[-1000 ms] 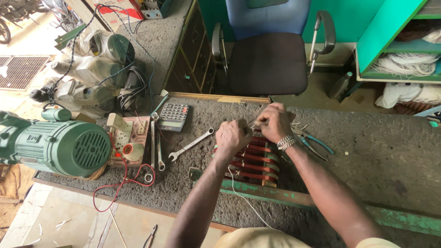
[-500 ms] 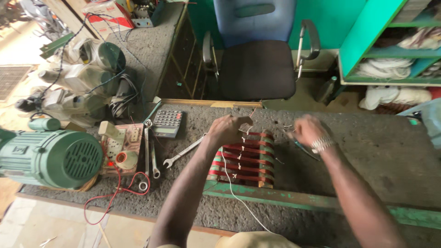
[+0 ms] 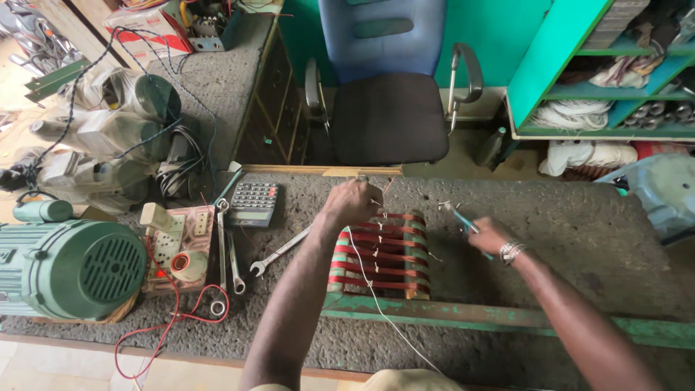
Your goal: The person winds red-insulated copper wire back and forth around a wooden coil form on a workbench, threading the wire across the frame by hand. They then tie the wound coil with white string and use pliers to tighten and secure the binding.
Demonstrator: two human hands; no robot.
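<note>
A worker's two bare hands are at a rack of red copper coils (image 3: 380, 253) on a rough grey workbench (image 3: 579, 232), seen from above the forearms. Nearest the viewer, a thin white cord (image 3: 384, 311) trails from below the bench edge up across the coils to the left hand (image 3: 351, 203), whose fingers are clenched around the cord at the far-left corner of the coil rack, directly over the windings. A green metal bar (image 3: 499, 318) lies along the bench just on the near side of both hands, under the rack's front edge. To the right of those fingers, apart from them and just off the rack's right side, the right hand (image 3: 489, 235), with a metal bracelet at its wrist, is closed around the blue handles of a pair of pliers (image 3: 457, 217), the tool's tip pointing up and away from the fingers. Left of the left hand's fingers lie an open-ended spanner (image 3: 279, 253), two more spanners (image 3: 224, 246) and a grey calculator (image 3: 253, 203); further left sit a switch board with a tape roll (image 3: 177, 250), a looping red wire (image 3: 170, 326) and a green electric motor (image 3: 69, 268). Beyond the fingers, past the bench's far edge, stands an office chair (image 3: 391, 108) with a black seat and a blue back.
</note>
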